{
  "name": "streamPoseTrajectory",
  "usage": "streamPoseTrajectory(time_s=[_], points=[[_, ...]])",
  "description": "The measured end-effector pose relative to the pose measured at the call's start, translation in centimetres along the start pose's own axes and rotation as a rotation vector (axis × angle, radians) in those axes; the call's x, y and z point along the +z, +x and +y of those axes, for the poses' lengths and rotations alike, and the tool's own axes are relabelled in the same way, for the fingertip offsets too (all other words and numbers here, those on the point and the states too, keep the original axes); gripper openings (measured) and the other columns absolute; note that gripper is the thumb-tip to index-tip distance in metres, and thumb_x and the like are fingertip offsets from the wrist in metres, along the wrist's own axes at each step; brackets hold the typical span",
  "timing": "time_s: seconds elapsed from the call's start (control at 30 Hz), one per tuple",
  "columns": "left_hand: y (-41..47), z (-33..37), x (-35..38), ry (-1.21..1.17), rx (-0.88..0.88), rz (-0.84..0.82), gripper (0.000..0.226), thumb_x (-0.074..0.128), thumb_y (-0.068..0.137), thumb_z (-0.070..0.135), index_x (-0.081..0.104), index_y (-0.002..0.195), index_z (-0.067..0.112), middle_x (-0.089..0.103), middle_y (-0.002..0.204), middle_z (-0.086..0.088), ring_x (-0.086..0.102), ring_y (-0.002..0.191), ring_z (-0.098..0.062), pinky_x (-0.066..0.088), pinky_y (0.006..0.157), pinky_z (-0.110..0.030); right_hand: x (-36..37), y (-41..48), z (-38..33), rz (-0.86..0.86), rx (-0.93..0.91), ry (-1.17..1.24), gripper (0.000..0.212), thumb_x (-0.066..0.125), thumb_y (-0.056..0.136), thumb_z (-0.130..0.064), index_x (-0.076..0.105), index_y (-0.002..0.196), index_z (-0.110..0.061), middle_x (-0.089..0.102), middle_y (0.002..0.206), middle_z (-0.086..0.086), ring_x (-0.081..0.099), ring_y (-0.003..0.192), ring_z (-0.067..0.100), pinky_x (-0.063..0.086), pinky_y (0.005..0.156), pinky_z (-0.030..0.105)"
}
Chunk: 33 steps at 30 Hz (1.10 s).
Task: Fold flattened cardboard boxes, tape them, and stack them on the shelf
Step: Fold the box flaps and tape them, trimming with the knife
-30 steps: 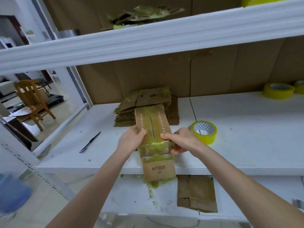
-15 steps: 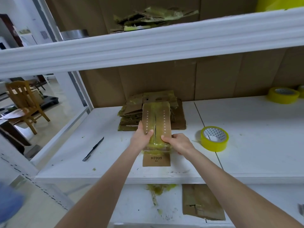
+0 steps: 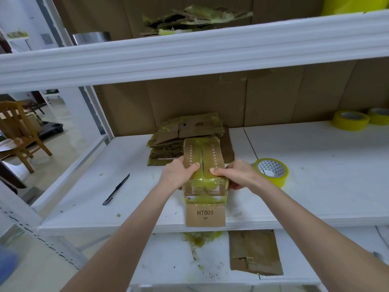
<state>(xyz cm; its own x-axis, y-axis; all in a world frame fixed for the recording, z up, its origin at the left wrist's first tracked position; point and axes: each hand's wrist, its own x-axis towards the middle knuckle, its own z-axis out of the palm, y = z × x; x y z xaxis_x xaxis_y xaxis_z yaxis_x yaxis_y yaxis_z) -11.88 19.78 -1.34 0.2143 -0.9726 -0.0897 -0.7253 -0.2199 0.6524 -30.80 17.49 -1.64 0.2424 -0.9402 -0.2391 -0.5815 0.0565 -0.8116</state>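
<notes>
On the white shelf (image 3: 315, 186), near its front edge, we hold a taped cardboard box (image 3: 203, 152), probably light, stiff and tape-slick, best gripped by its long sides, left hand (image 3: 179, 175) and right hand (image 3: 237, 175) curled round it.

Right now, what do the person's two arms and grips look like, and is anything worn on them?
The left grip and the right grip are bare hands: no gloves, and no ring shows on the visible fingers. The thumbnails look unpainted. The left forearm and the right forearm are bare too, with no sleeve, watch or bracelet in view down to the picture's lower edge.
</notes>
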Motion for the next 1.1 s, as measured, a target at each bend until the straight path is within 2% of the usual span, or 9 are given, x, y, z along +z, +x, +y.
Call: streamPoseTrajectory(time_s=[0.1, 0.2, 0.43, 0.53, 0.63, 0.73, 0.8, 0.93, 1.1], points=[[0.7, -1.5, 1.8, 0.019, -0.069, -0.067, 0.053, 0.051, 0.090, 0.054, 0.048, 0.133, 0.023, 0.065, 0.116, -0.004, 0.066, 0.096, -0.025, 0.058, 0.078, -0.041, 1.5, 0.8, 1.4, 0.013, 0.049, -0.061, 0.045, 0.070, 0.076, -0.057, 0.068, 0.078, -0.012, 0.070, 0.067, -0.002, 0.068, 0.063, 0.015, 0.058, 0.068, 0.030], [1.4, -2.3, 2.9, 0.148, -0.055, 0.021, 0.068, 0.041, 0.091, 0.062, 0.033, 0.147, 0.024, 0.058, 0.132, -0.003, 0.058, 0.114, -0.026, 0.050, 0.091, -0.037, 2.5, 1.5, 2.3, 0.099, 0.065, -0.047, 0.047, 0.066, 0.075, -0.064, 0.070, 0.081, -0.018, 0.072, 0.076, -0.002, 0.069, 0.074, 0.017, 0.058, 0.080, 0.039], [2.7, -2.3, 3.0, 0.120, -0.062, 0.055, 0.067, 0.038, 0.093, 0.061, 0.029, 0.148, 0.025, 0.056, 0.133, -0.006, 0.056, 0.116, -0.028, 0.048, 0.093, -0.041, 3.0, 2.6, 2.1, 0.124, 0.070, -0.072, 0.049, 0.060, 0.074, -0.070, 0.069, 0.088, -0.025, 0.072, 0.089, -0.004, 0.067, 0.085, 0.019, 0.056, 0.084, 0.042], [1.5, -1.7, 3.3, 0.172, 0.054, 0.168, 0.056, 0.040, 0.098, 0.048, 0.030, 0.148, 0.024, 0.049, 0.138, -0.007, 0.052, 0.120, -0.028, 0.047, 0.089, -0.039, 3.0, 2.2, 2.4, 0.129, 0.061, -0.067, 0.045, 0.057, 0.078, -0.068, 0.067, 0.086, -0.025, 0.071, 0.088, -0.005, 0.066, 0.084, 0.017, 0.056, 0.084, 0.042], [-0.4, 0.1, 3.7, 0.379, 0.308, 0.310, 0.044, 0.040, 0.099, 0.043, 0.046, 0.140, 0.027, 0.039, 0.148, 0.000, 0.039, 0.132, -0.021, 0.042, 0.099, -0.038, 2.8, 2.2, 2.3, 0.170, 0.042, -0.067, 0.046, 0.050, 0.087, -0.063, 0.067, 0.083, -0.020, 0.070, 0.087, 0.000, 0.066, 0.084, 0.021, 0.056, 0.083, 0.042], [-1.4, 1.1, 4.0, 0.580, 0.364, 0.103, 0.058, 0.033, 0.094, 0.060, 0.038, 0.144, 0.031, 0.029, 0.155, 0.001, 0.027, 0.141, -0.020, 0.030, 0.113, -0.040, 1.3, 2.0, 2.7, 0.273, 0.048, -0.153, 0.044, 0.039, 0.095, -0.056, 0.067, 0.098, -0.022, 0.069, 0.104, 0.005, 0.063, 0.099, 0.026, 0.050, 0.081, 0.035], [-1.5, 0.9, 3.5, 0.672, 0.371, -0.013, 0.069, 0.034, 0.091, 0.066, 0.025, 0.149, 0.031, 0.017, 0.159, 0.001, 0.016, 0.145, -0.020, 0.020, 0.117, -0.041, -0.3, 1.7, 4.0, 0.384, 0.065, -0.314, 0.038, 0.045, 0.096, -0.048, 0.062, 0.119, -0.022, 0.065, 0.118, 0.007, 0.055, 0.114, 0.028, 0.046, 0.082, 0.035], [-1.5, 0.2, 3.3, 0.709, 0.390, -0.046, 0.070, 0.039, 0.090, 0.063, 0.018, 0.151, 0.033, 0.010, 0.160, 0.000, 0.010, 0.147, -0.019, 0.013, 0.119, -0.039, -2.3, 1.5, 7.6, 0.328, 0.191, -0.675, 0.049, 0.051, 0.095, -0.034, 0.041, 0.140, -0.016, 0.046, 0.141, 0.009, 0.032, 0.136, 0.030, 0.036, 0.103, 0.039], [-0.8, -0.1, 4.1, 0.698, 0.411, 0.000, 0.067, 0.039, 0.091, 0.060, 0.020, 0.150, 0.034, 0.011, 0.160, -0.002, 0.011, 0.147, -0.020, 0.010, 0.120, -0.040, -2.5, 1.5, 9.0, 0.367, 0.176, -0.815, 0.041, 0.045, 0.091, -0.014, 0.052, 0.131, -0.021, 0.058, 0.128, 0.007, 0.046, 0.125, 0.026, 0.028, 0.108, 0.034]])
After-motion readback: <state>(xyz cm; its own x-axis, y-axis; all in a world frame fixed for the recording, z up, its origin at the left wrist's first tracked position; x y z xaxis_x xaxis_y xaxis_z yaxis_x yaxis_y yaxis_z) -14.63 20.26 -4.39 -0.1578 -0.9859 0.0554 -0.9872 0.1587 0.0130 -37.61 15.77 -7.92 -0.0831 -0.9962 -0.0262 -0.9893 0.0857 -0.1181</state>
